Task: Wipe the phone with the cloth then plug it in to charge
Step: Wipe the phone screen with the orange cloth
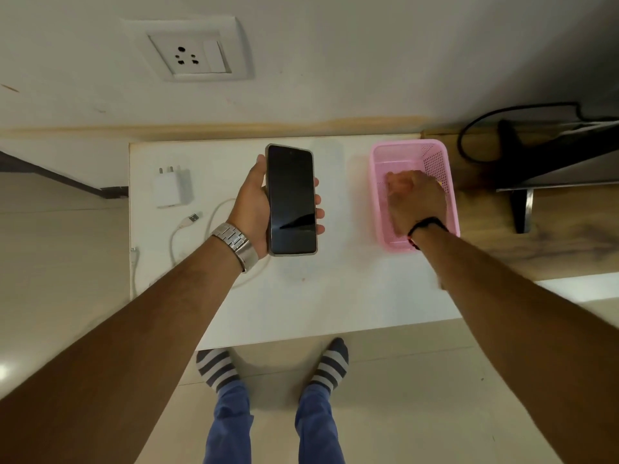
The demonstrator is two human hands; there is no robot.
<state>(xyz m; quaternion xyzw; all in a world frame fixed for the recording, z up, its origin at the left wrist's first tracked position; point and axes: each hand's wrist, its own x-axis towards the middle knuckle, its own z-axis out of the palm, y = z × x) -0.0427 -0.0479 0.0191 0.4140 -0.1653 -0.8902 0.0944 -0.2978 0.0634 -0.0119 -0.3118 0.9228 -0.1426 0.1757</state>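
Observation:
My left hand (251, 209) grips a dark-screened phone (291, 199) by its edges and holds it face up above the white table (335, 289). My right hand (415, 199) reaches down into a pink plastic basket (435, 159) on the table's right side; it is blurred and its fingers point down into the basket. A small yellow sliver (442, 184) shows beside that hand; whether it is the cloth and whether the hand holds it is unclear. A white charger adapter (172, 187) lies at the table's left, with a white cable (187, 229) and its USB plug loose near it.
A wall socket with a switch (189, 56) sits on the wall above the table's left. A black monitor stand and cord (522, 169) stand on the wooden desk to the right. My feet in striped socks are below the table's front edge.

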